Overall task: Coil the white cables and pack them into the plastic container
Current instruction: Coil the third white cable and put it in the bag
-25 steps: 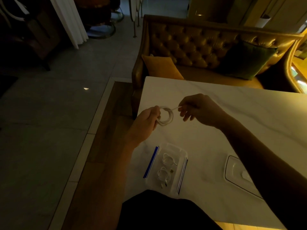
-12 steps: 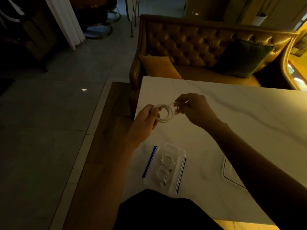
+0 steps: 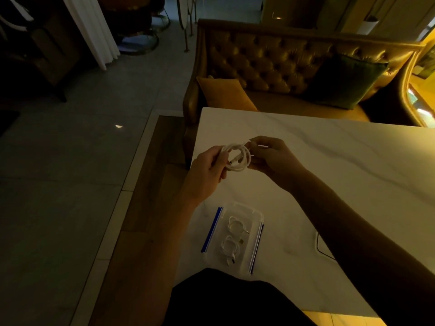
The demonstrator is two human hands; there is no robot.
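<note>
Head view: over the marble table [image 3: 329, 161], beyond the plastic container [image 3: 244, 205] holding two coiled cables [image 3: 231, 238], the right hand [image 3: 273, 156] has moved in since a second ago. It now pinches the white cable coil [image 3: 237, 156], which the left hand [image 3: 207, 170] grips.

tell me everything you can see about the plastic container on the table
The plastic container is clear, rectangular with rounded corners, and open, no lid on it. A blue strip runs along each long side. It sits flat on the white table near the person, holding two coiled white cables. Nothing else touches it.
</note>
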